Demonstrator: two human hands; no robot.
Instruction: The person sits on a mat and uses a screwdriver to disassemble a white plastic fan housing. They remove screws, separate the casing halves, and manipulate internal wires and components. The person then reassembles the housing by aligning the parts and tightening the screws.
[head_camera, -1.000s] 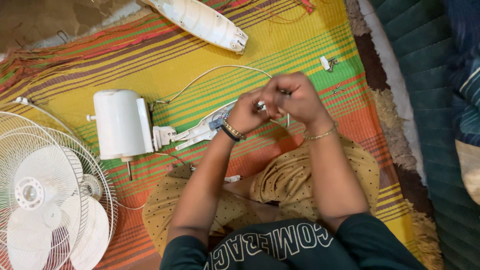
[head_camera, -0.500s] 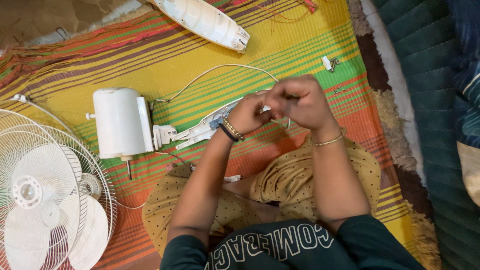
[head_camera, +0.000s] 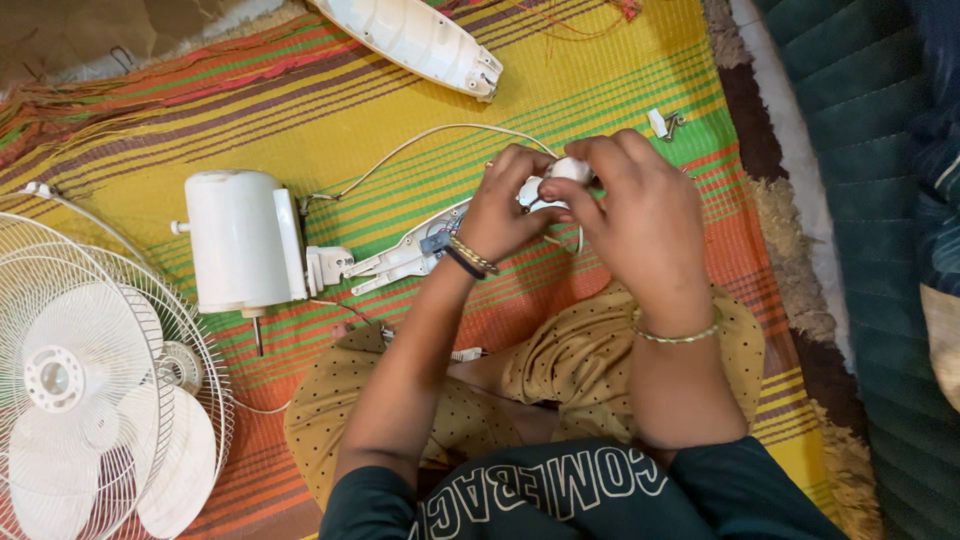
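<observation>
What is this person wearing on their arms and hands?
Both forearms are bare, with dark teal sleeves pushed up near the elbows. The left hand has a gold bangle and a black band at the wrist. The right hand has one thin gold bangle. No gloves or rings show.

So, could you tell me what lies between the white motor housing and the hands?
In the head view, an opened white neck piece spans from the motor housing toward the left hand.

left hand (head_camera: 505, 205): fingers curled, pinching | right hand (head_camera: 640, 215): curled, fingertips meeting left | forearms converge
</observation>
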